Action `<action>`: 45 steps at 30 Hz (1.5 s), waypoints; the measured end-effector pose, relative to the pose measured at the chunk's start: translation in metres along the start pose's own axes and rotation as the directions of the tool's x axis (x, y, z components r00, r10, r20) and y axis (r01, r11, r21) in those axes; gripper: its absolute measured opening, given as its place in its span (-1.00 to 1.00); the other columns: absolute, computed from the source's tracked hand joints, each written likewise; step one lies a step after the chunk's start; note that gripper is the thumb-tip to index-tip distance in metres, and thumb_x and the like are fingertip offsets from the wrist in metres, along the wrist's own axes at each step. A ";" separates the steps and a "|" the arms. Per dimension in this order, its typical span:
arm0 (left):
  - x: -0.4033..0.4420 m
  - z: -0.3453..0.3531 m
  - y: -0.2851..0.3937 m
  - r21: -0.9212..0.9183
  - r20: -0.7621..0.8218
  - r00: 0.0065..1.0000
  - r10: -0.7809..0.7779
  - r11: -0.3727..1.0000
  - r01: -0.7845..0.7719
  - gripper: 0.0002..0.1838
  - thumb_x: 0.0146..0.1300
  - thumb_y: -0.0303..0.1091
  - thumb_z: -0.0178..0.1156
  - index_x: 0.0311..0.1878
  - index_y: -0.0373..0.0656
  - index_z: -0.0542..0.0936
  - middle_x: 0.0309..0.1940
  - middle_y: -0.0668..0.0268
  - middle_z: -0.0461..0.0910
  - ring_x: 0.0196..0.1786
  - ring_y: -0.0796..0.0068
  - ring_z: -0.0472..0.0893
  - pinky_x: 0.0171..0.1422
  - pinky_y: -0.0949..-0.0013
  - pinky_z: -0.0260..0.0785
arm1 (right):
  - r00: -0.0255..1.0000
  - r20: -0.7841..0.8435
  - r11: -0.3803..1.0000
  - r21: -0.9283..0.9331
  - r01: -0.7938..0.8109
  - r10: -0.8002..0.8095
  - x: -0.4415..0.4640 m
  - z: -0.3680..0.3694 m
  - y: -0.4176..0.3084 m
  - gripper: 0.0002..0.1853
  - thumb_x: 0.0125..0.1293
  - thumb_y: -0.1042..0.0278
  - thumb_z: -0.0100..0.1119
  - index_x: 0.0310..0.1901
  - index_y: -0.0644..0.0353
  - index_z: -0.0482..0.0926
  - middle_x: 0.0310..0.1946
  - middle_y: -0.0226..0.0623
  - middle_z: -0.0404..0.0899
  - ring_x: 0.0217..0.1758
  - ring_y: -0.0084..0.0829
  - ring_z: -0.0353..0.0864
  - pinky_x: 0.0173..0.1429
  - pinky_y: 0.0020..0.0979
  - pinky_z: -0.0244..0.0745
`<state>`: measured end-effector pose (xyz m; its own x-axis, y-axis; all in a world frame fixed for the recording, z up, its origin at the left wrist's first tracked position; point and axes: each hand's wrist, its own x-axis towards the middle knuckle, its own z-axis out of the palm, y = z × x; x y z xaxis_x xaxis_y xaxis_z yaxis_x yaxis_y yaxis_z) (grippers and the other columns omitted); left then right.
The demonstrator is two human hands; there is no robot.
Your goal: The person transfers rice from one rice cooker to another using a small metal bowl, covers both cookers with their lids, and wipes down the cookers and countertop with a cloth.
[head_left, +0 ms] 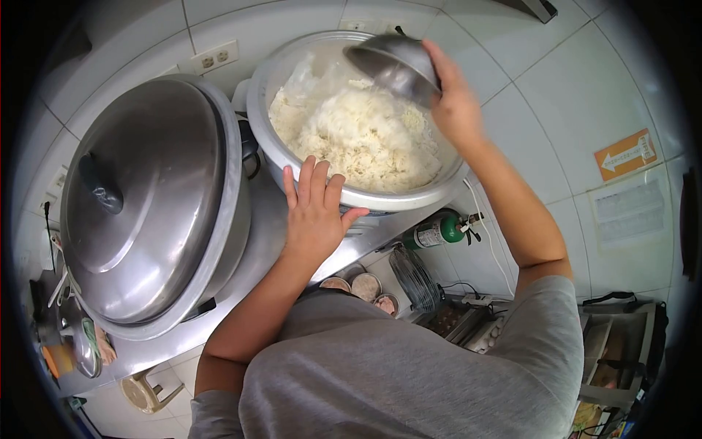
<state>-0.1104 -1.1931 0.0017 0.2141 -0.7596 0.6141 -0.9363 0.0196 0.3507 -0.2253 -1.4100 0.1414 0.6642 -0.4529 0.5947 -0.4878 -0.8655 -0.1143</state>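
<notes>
A large round metal pot [261,124] full of white cooked rice [365,139] stands on the counter in front of me. My right hand [457,110] grips a metal bowl [398,62] by its side, tilted over the far right of the pot. Rice below the bowl is slightly blurred, and the bowl's inside is hidden. My left hand [316,205] rests on the pot's near rim with its fingers spread and nothing in them.
A second big pot with a domed metal lid [146,197] stands close on the left. A steel counter [248,241] lies underneath. Below on the right are a green fire extinguisher [439,233], a wire fan guard [414,278] and several bowls [365,286]. Wall outlets [216,57] sit behind.
</notes>
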 end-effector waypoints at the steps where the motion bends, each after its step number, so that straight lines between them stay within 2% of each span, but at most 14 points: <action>1: 0.000 0.000 0.000 0.000 0.009 1.000 -0.006 1.000 0.006 -0.31 -0.01 0.09 0.29 0.05 -0.25 0.38 0.17 0.06 0.24 0.37 -0.03 0.12 0.42 -0.31 -0.25 | 0.999 -0.030 0.997 -0.074 -0.015 0.013 0.005 -0.004 0.000 -0.25 0.07 0.68 -0.07 0.36 -0.07 0.16 0.13 0.02 0.42 -0.11 0.07 0.57 -0.03 -0.14 0.53; 4: 0.000 -0.003 0.001 0.000 0.044 0.999 -0.014 1.000 0.014 -0.32 0.01 0.08 0.29 0.05 -0.24 0.38 0.17 0.06 0.24 0.37 -0.03 0.12 0.42 -0.30 -0.26 | 0.997 0.069 0.973 -0.232 -0.004 0.021 0.021 0.010 0.043 -0.27 0.13 0.62 -0.08 0.38 -0.13 0.12 0.18 0.04 0.37 -0.14 0.03 0.61 -0.10 -0.15 0.56; 7: 0.002 -0.005 0.002 0.005 0.056 0.998 -0.013 1.000 0.013 -0.33 0.02 0.09 0.28 0.05 -0.24 0.38 0.16 0.06 0.24 0.37 -0.04 0.12 0.41 -0.31 -0.25 | 0.963 0.186 0.922 -0.370 -0.114 0.194 0.019 0.053 0.091 -0.31 0.17 0.59 -0.12 0.37 -0.10 0.13 0.19 0.10 0.34 -0.12 0.03 0.61 -0.07 -0.12 0.55; 11: 0.002 -0.004 0.000 0.023 0.038 0.999 0.013 1.000 -0.014 -0.33 0.05 0.10 0.25 0.04 -0.24 0.38 0.15 0.04 0.25 0.36 -0.07 0.11 0.40 -0.32 -0.24 | 0.893 0.276 0.917 -0.289 -0.275 0.355 0.011 0.099 0.101 -0.30 0.16 0.57 -0.11 0.38 -0.06 0.11 0.16 0.18 0.34 -0.07 0.05 0.59 -0.02 -0.09 0.53; 15: 0.000 -0.003 -0.002 0.018 0.063 0.998 0.006 1.000 -0.007 -0.32 0.10 0.13 0.22 0.07 -0.25 0.37 0.24 -0.03 0.19 0.39 -0.11 0.08 0.40 -0.34 -0.25 | 0.845 0.375 0.923 -0.207 -0.324 0.381 -0.024 0.065 0.042 -0.24 0.08 0.62 -0.09 0.38 -0.05 0.12 0.11 0.16 0.39 -0.01 0.11 0.54 0.05 -0.11 0.47; 22: 0.001 0.001 0.000 -0.013 0.038 0.999 -0.008 1.000 0.008 -0.05 0.12 0.16 0.20 0.40 -0.25 0.06 0.44 -0.21 -0.17 0.49 -0.17 -0.17 0.41 -0.36 -0.36 | 0.888 0.377 0.953 0.042 -0.301 0.264 -0.058 0.013 0.002 -0.17 -0.09 0.73 0.01 0.34 -0.01 0.23 -0.01 0.19 0.49 -0.01 0.15 0.51 0.12 -0.18 0.43; 28: 0.000 0.002 -0.002 -0.052 0.019 1.000 -0.013 0.999 0.014 -0.02 0.15 0.16 0.17 0.44 -0.25 -0.02 0.43 -0.25 -0.21 0.49 -0.24 -0.22 0.40 -0.37 -0.39 | 0.757 0.619 0.836 0.288 -0.467 0.210 -0.062 0.010 -0.020 -0.21 -0.03 0.64 0.03 0.35 0.00 0.21 0.04 0.22 0.46 -0.02 0.00 0.58 0.12 -0.24 0.44; 29: 0.001 0.002 -0.002 -0.062 0.012 1.000 -0.020 0.998 0.021 -0.02 0.15 0.15 0.17 0.44 -0.26 -0.02 0.43 -0.26 -0.21 0.49 -0.25 -0.22 0.40 -0.37 -0.39 | 0.837 0.532 0.885 0.319 -0.340 0.130 -0.066 0.024 -0.019 -0.19 -0.05 0.65 -0.01 0.36 0.01 0.20 0.03 0.13 0.50 -0.17 -0.07 0.65 -0.09 -0.28 0.58; 32: -0.003 0.001 0.003 -0.087 0.005 0.999 -0.032 0.996 0.032 -0.02 0.16 0.15 0.16 0.44 -0.27 -0.03 0.44 -0.26 -0.23 0.49 -0.25 -0.23 0.40 -0.37 -0.40 | 0.607 0.756 0.548 0.407 -0.731 0.247 -0.040 0.031 -0.037 -0.15 -0.08 0.69 -0.03 0.38 -0.02 0.19 0.06 -0.13 0.48 -0.22 -0.32 0.59 -0.34 -0.35 0.64; 33: -0.001 0.001 0.002 -0.088 -0.009 1.000 -0.030 0.996 0.029 -0.02 0.16 0.15 0.16 0.44 -0.28 -0.03 0.44 -0.27 -0.24 0.49 -0.25 -0.23 0.40 -0.37 -0.40 | 0.613 0.747 0.480 0.452 -0.752 0.257 -0.042 0.043 -0.032 -0.18 -0.09 0.66 0.00 0.36 0.06 0.21 -0.05 -0.12 0.49 -0.29 -0.30 0.58 -0.55 -0.31 0.61; 39: -0.007 -0.012 -0.009 -0.191 -0.038 0.997 -0.063 0.980 0.054 0.06 0.20 0.04 0.21 0.45 -0.37 -0.23 0.44 -0.28 -0.32 0.50 -0.23 -0.32 0.48 -0.18 -0.46 | 0.324 0.860 -0.033 0.366 -0.930 0.395 -0.047 0.059 0.025 -0.47 -0.09 0.67 0.01 0.06 0.47 0.35 -0.33 -0.10 0.47 -0.47 -0.13 0.58 -0.61 -0.18 0.62; 41: -0.006 -0.014 -0.006 -0.394 -0.089 0.960 -0.267 0.894 0.213 0.11 0.14 -0.01 0.29 0.43 -0.41 -0.24 0.43 -0.31 -0.33 0.50 -0.25 -0.30 0.49 -0.14 -0.42 | 0.325 0.827 -0.071 0.399 -0.914 0.459 -0.040 0.053 0.050 -0.56 -0.08 0.67 0.03 -0.05 0.52 0.34 -0.32 -0.05 0.46 -0.48 -0.14 0.59 -0.60 -0.21 0.63; 44: -0.010 -0.004 -0.008 -0.617 0.019 0.896 -0.443 0.701 0.359 0.23 0.08 -0.11 0.38 0.41 -0.41 -0.41 0.43 -0.31 -0.35 0.50 -0.17 -0.25 0.52 0.04 -0.35 | 0.510 0.618 0.146 0.542 -0.827 0.598 -0.016 0.038 0.061 -0.62 -0.07 0.64 0.02 -0.11 0.46 0.46 -0.37 -0.07 0.52 -0.48 -0.16 0.60 -0.54 -0.18 0.64; 45: -0.009 0.002 -0.006 -0.693 0.037 0.886 -0.461 0.627 0.355 0.25 0.08 -0.12 0.38 0.41 -0.40 -0.43 0.43 -0.30 -0.35 0.50 -0.14 -0.23 0.52 0.07 -0.34 | 0.581 0.534 0.253 0.564 -0.786 0.614 -0.012 0.042 0.058 -0.54 -0.06 0.65 0.00 -0.01 0.41 0.40 -0.33 -0.06 0.52 -0.47 -0.16 0.60 -0.54 -0.19 0.64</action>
<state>-0.1069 -1.1876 -0.0072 0.6116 -0.7063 0.3565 -0.3181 0.1931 0.9282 -0.2376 -1.4635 0.0936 0.3891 -0.9089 -0.1498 -0.3257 0.0163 -0.9453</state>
